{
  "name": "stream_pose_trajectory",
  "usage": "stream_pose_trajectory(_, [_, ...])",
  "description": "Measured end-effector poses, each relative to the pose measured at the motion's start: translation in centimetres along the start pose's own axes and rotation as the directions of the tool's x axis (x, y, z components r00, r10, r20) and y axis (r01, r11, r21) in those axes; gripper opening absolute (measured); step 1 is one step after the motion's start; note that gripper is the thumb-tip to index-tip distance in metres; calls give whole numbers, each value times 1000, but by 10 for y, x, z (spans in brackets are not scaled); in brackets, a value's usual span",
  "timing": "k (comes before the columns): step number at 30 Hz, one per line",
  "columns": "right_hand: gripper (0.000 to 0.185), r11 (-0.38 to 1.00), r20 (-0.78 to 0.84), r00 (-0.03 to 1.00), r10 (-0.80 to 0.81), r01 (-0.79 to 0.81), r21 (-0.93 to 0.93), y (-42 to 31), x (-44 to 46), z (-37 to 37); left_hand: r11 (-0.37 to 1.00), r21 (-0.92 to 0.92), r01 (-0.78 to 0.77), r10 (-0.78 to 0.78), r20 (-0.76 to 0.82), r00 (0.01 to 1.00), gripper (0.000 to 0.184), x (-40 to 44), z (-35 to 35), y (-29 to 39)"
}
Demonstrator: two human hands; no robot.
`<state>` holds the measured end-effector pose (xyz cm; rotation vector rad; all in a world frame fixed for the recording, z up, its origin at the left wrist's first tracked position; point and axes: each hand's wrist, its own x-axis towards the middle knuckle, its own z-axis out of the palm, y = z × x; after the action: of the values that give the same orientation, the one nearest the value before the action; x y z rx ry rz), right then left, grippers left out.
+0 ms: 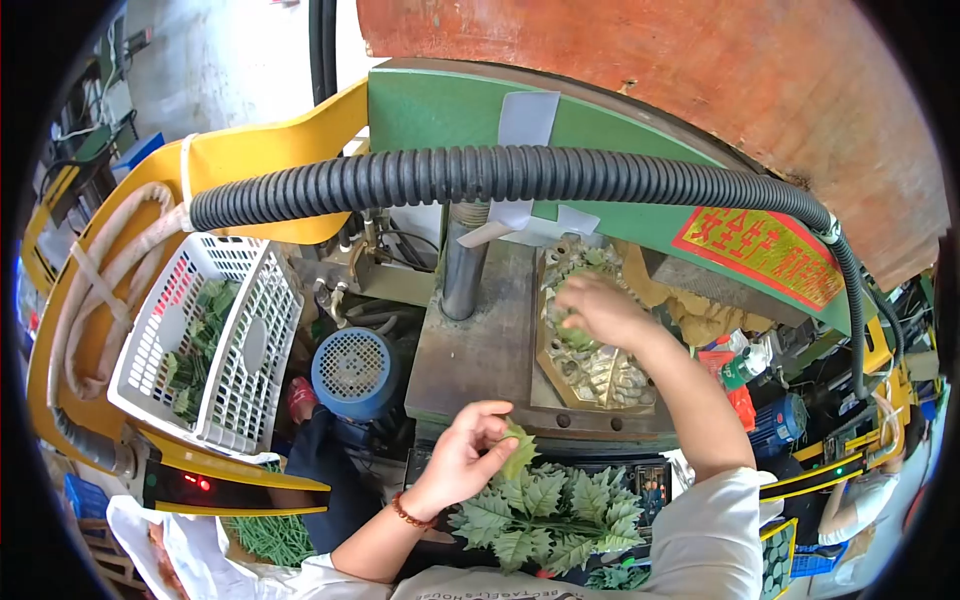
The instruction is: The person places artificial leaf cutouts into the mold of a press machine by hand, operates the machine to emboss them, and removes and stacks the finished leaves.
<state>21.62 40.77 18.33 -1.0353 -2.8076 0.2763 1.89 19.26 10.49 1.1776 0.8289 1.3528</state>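
Left hand (pixel 462 462): fingers curled, thumb and fingertips pinching a single green leaf (pixel 518 452) just above the leaf pile (pixel 550 515).
Right hand (pixel 600 308): fingers bent downward over the metal mould (pixel 608 380); whether they grip anything cannot be told.
Mould leaf (pixel 576 338): on the mould, beneath the right hand.
White basket (pixel 255 345): left of the press bed (pixel 470 365), holding more leaves.

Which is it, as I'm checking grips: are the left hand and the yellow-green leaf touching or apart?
Touching. The head view shows the left hand pinching the yellow-green leaf by its edge, thumb against it.
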Motion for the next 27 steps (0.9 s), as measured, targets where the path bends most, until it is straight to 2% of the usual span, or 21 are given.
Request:
stream_pose_trajectory(5, [17, 998, -21, 997, 69, -69, 1, -12, -38, -15, 996, 90, -10, 9, 11, 1000, 37, -7, -21, 4])
stream_pose_trajectory(10, [23, 999, -105, 993, -48, 48, -9, -6, -47, -16, 979, 199, -38, 27, 59, 998, 36, 12, -8, 19])
stream_pose_trajectory(14, [24, 983, -162, 981, -110, 83, -161, -33, -50, -22, 913, 398, -89, 38, 134, 990, 38, 19, 3, 33])
stream_pose_trajectory(19, [24, 984, -247, 953, -176, 161, -77, -16, -56, -14, 919, 379, -112, 71, 120, 990, 39, 18, 8, 32])
stream_pose_trajectory(21, [17, 976, -215, 974, -67, 109, 187, -65, -72, -35, 910, 396, -122, 78, 125, 989, 40, 21, 10, 37])
stream_pose_trajectory(22, [17, 975, -213, 975, -65, 107, 196, -84, -81, -36, 903, 410, -132, 80, 140, 987, 40, 20, 12, 39])
stream_pose_trajectory(23, [15, 976, -18, 989, -145, 146, 161, -102, -91, -34, 895, 423, -140, 79, 160, 984, 41, 20, 14, 42])
stream_pose_trajectory(24, [13, 973, 177, 961, -214, 193, 130, -109, -96, -33, 887, 435, -154, 81, 182, 980, 41, 20, 16, 43])
stream_pose_trajectory(26, [11, 956, 7, 959, -283, 282, 86, -101, -96, -32, 914, 377, -151, 95, 163, 982, 39, 23, 19, 36])
stream_pose_trajectory(27, [11, 957, 6, 960, -278, 277, 84, -89, -94, -32, 938, 315, -146, 108, 135, 985, 37, 25, 20, 31])
